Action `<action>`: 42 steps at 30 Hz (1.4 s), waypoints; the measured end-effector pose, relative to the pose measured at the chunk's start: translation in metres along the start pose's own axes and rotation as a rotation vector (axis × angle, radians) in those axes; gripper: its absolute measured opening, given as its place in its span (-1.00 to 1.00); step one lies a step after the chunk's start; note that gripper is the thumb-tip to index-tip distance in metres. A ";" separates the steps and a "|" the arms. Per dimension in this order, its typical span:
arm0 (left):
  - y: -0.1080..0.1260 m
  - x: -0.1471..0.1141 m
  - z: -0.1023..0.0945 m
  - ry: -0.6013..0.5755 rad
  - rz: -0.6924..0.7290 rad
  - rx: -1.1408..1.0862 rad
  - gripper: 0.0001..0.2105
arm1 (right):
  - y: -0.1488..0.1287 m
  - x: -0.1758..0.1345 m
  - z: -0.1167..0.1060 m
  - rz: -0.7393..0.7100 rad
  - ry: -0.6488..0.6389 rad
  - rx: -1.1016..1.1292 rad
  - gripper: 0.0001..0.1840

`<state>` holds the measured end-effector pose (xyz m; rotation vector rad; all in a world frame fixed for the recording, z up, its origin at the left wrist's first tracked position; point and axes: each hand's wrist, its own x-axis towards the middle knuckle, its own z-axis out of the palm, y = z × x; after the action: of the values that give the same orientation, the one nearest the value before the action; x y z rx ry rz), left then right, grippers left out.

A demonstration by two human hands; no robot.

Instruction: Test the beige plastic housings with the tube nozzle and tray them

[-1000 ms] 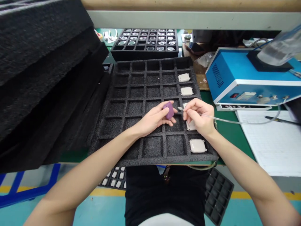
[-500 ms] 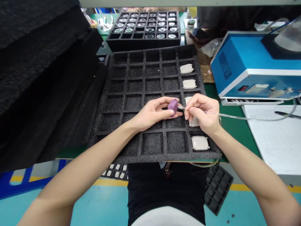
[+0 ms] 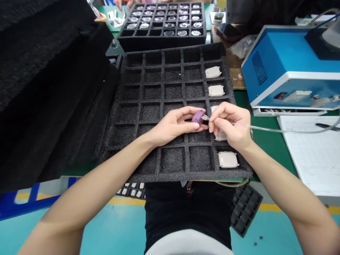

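Between the thumb and fingers of my left hand point(image 3: 174, 125) is a small purple watch case point(image 3: 197, 120), tilted on its side. My right hand point(image 3: 232, 124) pinches the end of a clear thin tube point(image 3: 265, 128). A short pale tip point(image 3: 205, 118) at the tube's end meets the edge of the purple case; whether it touches I cannot tell. Both hands are above a black foam tray point(image 3: 186, 176) with square compartments. Its right column holds several off-white watch cases point(image 3: 228, 159), some partly hidden by my right hand.
A blue machine box point(image 3: 287, 81) stands at right, above a paper sheet point(image 3: 308, 159) with a black pen point(image 3: 328, 126). Behind is another foam tray point(image 3: 162, 40) of round watch parts. Stacked black foam point(image 3: 53, 88) rises at left. A person's hand point(image 3: 130, 3) shows at the far back.
The purple case has turned slightly, with the tip still at its edge. Both hands keep their grips. The whole view has shifted a little.
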<state>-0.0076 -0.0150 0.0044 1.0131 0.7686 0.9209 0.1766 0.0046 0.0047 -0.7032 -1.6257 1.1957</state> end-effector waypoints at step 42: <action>0.004 0.000 0.002 0.021 -0.030 0.051 -0.64 | 0.003 0.001 0.002 -0.017 -0.004 0.041 -0.95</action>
<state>-0.0065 -0.0152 0.0086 1.0354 0.8267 0.8906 0.1746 0.0056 0.0021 -0.6603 -1.6028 1.2163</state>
